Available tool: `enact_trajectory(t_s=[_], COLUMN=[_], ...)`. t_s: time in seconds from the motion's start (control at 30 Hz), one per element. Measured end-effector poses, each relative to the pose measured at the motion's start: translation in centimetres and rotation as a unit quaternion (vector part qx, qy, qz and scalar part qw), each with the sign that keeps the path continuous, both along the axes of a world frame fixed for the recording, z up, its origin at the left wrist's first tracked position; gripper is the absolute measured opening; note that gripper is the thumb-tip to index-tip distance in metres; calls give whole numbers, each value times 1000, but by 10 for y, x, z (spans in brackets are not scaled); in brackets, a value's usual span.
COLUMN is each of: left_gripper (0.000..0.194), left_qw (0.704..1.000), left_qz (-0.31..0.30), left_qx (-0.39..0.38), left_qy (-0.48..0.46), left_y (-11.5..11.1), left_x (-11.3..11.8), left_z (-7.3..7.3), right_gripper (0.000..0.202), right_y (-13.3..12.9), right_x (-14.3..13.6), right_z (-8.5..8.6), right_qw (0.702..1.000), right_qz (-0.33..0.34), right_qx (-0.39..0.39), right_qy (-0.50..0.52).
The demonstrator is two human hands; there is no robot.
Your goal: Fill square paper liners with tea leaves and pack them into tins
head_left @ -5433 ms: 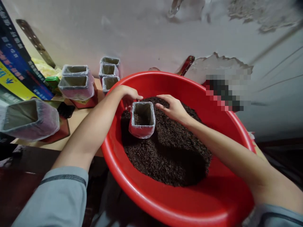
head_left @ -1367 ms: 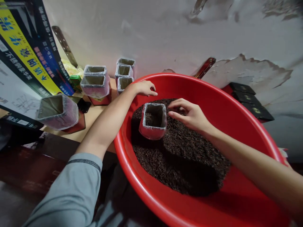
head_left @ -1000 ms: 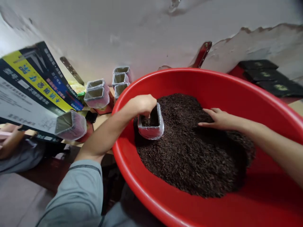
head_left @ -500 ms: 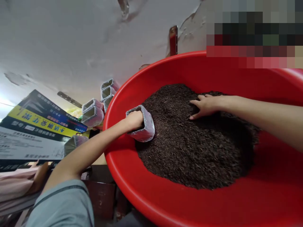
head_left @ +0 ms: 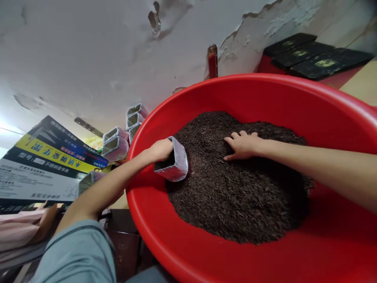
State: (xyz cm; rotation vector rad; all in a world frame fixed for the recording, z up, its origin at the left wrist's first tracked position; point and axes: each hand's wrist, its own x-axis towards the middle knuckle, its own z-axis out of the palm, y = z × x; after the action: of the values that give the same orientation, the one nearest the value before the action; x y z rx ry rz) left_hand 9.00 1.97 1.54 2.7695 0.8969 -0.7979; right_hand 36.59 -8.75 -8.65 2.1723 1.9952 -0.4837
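Note:
My left hand (head_left: pixel 163 150) is closed over the rim of a square container (head_left: pixel 178 163) wrapped in see-through plastic. Its fingers reach inside, where the tips are hidden. The container leans on its side at the left edge of a heap of dark, dry loose flakes (head_left: pixel 232 204) that look like tea leaves. That heap lies in a large red plastic tub (head_left: pixel 188 243). On top of the flakes, towards the back, rests my right hand (head_left: pixel 242 145), palm down with the fingers spread.
Similar wrapped containers (head_left: pixel 115 148) stand left of the tub, one partly behind my left forearm. A printed cardboard box (head_left: pixel 55 157) lies further left. Red boxes with black lids (head_left: pixel 325 63) stand at the back right, by a peeling wall (head_left: pixel 88 59).
My right hand has moved left over the flakes. My left hand has shifted slightly left and down in the view with the container. The camera has tilted a little, lowering the tub in view.

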Motion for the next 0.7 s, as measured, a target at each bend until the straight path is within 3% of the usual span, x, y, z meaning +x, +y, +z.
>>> enact_trajectory(t_s=[0.07,0.1,0.2,0.37,0.43,0.5,0.57,0.7], left_gripper=[32,33,33,25,21,16,17,31], left_qw=[999,998,993,996,999,996,989,994], left_qz=[-2,-11,-14,23,-12,-50,-39,16], left_qx=[6,-27,-78,72,33,-65,-129,-90], left_qy=[39,59,83,40,28,41,62,54], left_y=[0,-2,-9,-14,-15,-15,-14,-5], left_x=[-1,-1,0,-1,-5,-8,-7,3], left_z=[4,6,6,6,13,17,12,-11], right_gripper=[64,61,66,50,45,46,47,49], right_y=[-2,-2,1,3,2,0,-2,-4], right_x=[-4,-5,-4,-7,-9,-13,-16,-20], right_z=[4,6,5,8,11,11,8,3], right_qw=[1000,999,999,997,995,994,994,995], right_qz=[27,36,31,70,92,98,95,87], right_qx=[-1,-5,-20,-28,-22,-14,-5,10], right_qy=[-8,-5,0,-30,-31,-37,-48,-46])
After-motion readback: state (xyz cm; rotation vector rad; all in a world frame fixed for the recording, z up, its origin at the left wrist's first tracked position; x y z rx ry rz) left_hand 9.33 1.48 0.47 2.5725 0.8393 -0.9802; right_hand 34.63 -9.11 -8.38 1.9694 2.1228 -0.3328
